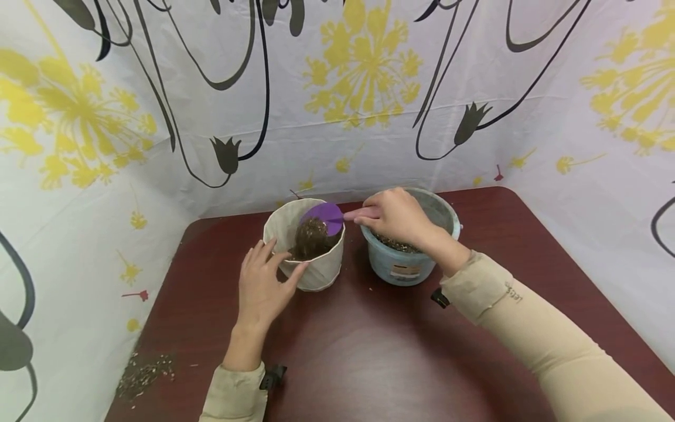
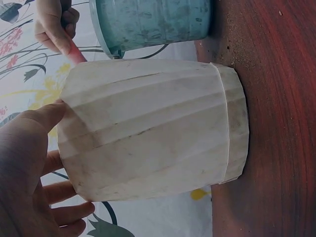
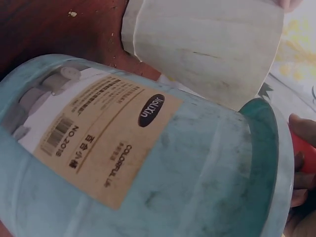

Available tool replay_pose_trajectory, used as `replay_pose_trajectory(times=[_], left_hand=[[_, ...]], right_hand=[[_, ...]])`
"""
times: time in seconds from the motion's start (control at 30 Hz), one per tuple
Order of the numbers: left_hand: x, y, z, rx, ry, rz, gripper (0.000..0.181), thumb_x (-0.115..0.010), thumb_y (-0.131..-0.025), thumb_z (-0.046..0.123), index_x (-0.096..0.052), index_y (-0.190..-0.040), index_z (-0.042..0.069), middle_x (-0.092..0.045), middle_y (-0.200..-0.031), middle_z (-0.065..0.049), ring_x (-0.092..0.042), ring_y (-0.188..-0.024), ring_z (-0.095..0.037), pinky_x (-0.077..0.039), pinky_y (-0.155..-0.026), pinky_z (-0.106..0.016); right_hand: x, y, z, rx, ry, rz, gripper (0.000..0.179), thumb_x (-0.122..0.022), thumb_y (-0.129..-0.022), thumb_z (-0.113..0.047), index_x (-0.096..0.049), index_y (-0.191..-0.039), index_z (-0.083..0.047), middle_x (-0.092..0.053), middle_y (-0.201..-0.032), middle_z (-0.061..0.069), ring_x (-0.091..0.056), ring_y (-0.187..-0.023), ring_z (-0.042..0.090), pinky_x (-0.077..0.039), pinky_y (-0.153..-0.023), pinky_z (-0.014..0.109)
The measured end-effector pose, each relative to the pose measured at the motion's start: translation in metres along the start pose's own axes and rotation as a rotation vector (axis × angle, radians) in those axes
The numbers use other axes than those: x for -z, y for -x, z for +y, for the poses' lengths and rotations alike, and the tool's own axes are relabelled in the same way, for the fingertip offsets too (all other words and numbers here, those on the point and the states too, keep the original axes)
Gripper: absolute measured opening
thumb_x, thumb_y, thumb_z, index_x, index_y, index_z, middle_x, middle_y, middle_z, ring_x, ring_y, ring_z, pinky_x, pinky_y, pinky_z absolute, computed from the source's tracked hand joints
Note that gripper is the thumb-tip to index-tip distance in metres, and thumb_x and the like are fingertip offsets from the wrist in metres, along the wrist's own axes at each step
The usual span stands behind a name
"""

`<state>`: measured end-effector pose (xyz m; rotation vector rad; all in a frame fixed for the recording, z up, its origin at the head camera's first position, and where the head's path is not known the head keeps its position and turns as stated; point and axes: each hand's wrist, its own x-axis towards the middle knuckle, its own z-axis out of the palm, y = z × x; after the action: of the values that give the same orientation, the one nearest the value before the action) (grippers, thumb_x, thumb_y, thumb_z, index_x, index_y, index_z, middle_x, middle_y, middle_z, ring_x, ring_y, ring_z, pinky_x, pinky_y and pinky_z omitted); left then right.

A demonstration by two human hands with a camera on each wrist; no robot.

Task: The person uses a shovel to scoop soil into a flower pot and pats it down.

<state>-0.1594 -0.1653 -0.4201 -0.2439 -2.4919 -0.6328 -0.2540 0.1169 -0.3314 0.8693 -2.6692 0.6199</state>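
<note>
Soil [image 1: 311, 235] fills a white pot [image 1: 316, 269] near the table's [image 1: 369, 351] back edge; the left hand [image 1: 262, 287] rests against its rim with straight fingers, while the right hand [image 1: 396, 215] pinches a purple scoop [image 1: 324, 217] over it, above a blue bucket [image 1: 403, 266].

Left wrist view: the pot's faceted wall [image 2: 153, 128] looks stiff and smooth, probably slippery; best steadied by its sides.

Right wrist view: the bucket's label [image 3: 98, 148] faces the camera.
</note>
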Motion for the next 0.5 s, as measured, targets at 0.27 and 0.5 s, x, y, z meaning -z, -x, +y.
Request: replay_pose_trajectory(times=[0.27, 0.5], left_hand=[[-0.001, 0.000, 0.002, -0.019, -0.027, 0.003, 0.055, -0.075, -0.085, 0.053, -0.073, -0.118, 0.008, -0.058, -0.140, -0.021, -0.046, -0.137, -0.044, -0.031, -0.114, -0.058], [-0.004, -0.006, 0.009, -0.090, -0.002, 0.035, 0.061, -0.076, -0.084, 0.052, -0.068, -0.126, 0.007, -0.058, -0.140, -0.020, -0.047, -0.135, -0.042, -0.028, -0.114, -0.061]], right_hand=[[-0.005, 0.010, -0.001, 0.160, 0.139, 0.099, 0.027, -0.080, -0.088, -0.025, -0.062, -0.070, -0.015, -0.057, -0.061, -0.003, -0.061, -0.058, 0.023, -0.050, -0.053, 0.043], [-0.004, 0.014, 0.004, 0.180, 0.116, 0.175, 0.019, -0.079, -0.089, -0.029, -0.071, -0.082, -0.013, -0.069, -0.071, 0.001, -0.065, -0.062, 0.027, -0.052, -0.055, 0.046]])
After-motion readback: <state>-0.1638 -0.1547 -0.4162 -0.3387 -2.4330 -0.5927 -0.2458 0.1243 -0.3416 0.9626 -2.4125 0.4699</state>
